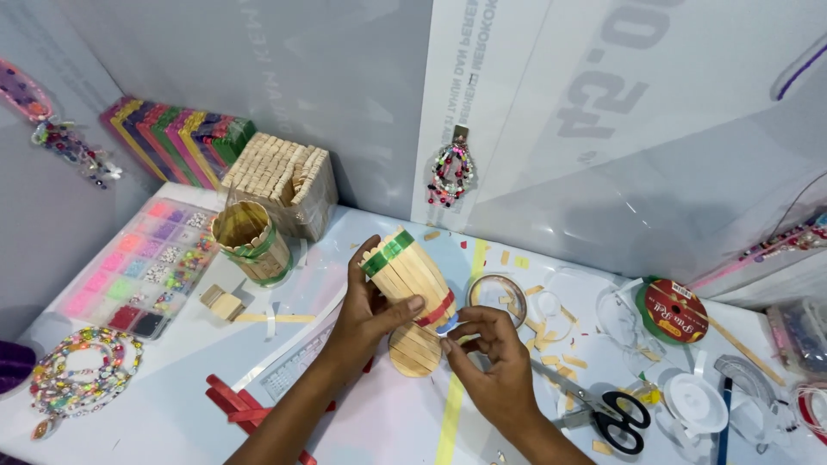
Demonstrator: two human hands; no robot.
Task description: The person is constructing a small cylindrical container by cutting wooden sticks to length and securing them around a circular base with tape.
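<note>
While clamped in left hand (366, 314) and pinched by right hand (491, 362), cylindrical wooden craft-stick cup with green and red ribbon bands (409, 275) at frame centre, long axis tilted, mouth toward upper left.

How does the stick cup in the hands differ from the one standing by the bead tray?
The held cup lies tilted, base toward the camera, gripped by the left hand and touched by the right hand; the standing cup sits upright, untouched. The held cup carries green and red bands; the standing one shows only green. Both are built of pale wooden sticks.
</note>
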